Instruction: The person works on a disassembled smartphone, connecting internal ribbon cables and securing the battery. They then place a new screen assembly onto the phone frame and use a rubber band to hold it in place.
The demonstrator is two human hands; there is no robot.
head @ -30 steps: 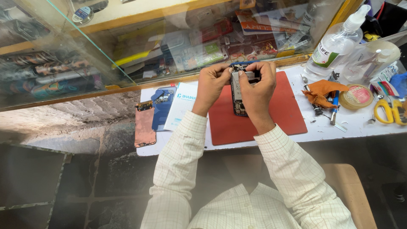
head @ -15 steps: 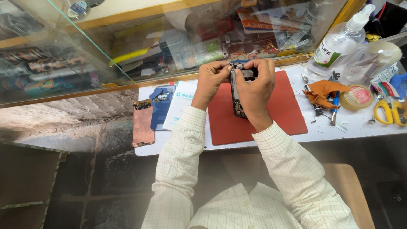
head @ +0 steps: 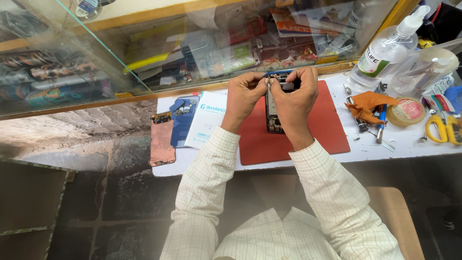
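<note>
Above the red mat [head: 332, 130], both hands meet at the top end of an opened phone [head: 272, 113]. Left hand [head: 244, 96] pinches its upper edge; right hand [head: 296, 96] clasps its side. Beside the mat lie an orange cloth [head: 368, 103] and yellow scissors [head: 440, 130].

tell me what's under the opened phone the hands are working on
The opened black phone lies on a flat red rectangular mat on the white worktop. The left hand and right hand cover its top end.
</note>
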